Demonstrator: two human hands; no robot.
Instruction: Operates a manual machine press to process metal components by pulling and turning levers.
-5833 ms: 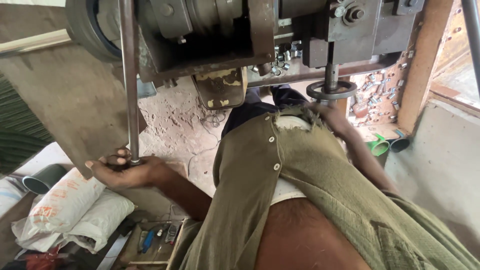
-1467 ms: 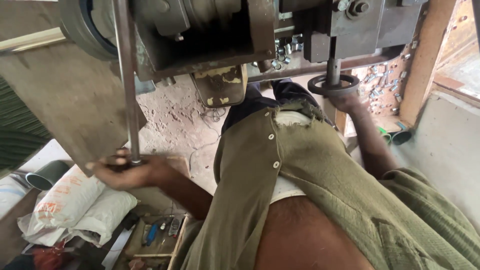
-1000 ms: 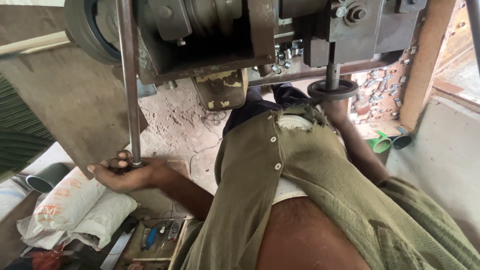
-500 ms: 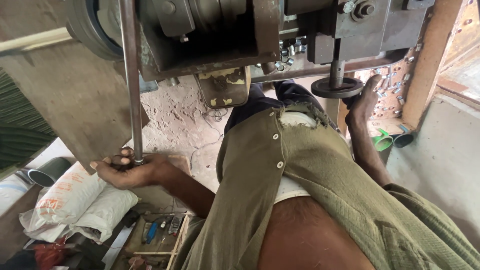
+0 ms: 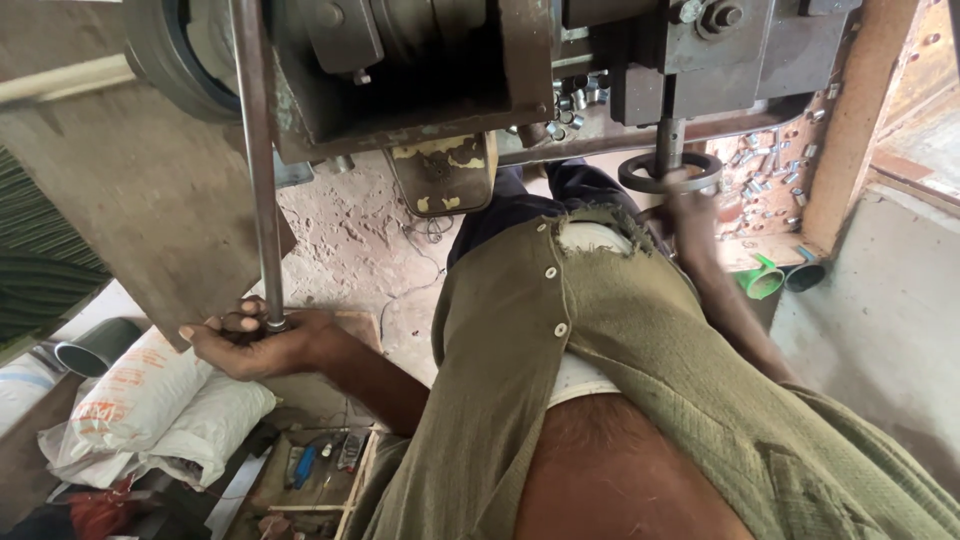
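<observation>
Both hands engaged at a heavy steel press machine [image 5: 420, 60].

Left hand [image 5: 255, 340] is closed around the lower end of the long vertical lever rod [image 5: 258, 160], which rises beside the machine body. Right hand [image 5: 690, 205] touches the dark metal ring [image 5: 668, 172] seated around the vertical spindle [image 5: 668, 135] beneath the press head; its grip cannot be determined. Small metal bushings [image 5: 575, 100] lie on the machine bed. White sacks [image 5: 150, 410] lie below.

My right hand [image 5: 690, 205] half hidden behind the metal ring [image 5: 668, 172], steel rod [image 5: 258, 160] cut off at the top edge, small metal pieces [image 5: 575, 100] too tiny for me to identify
</observation>
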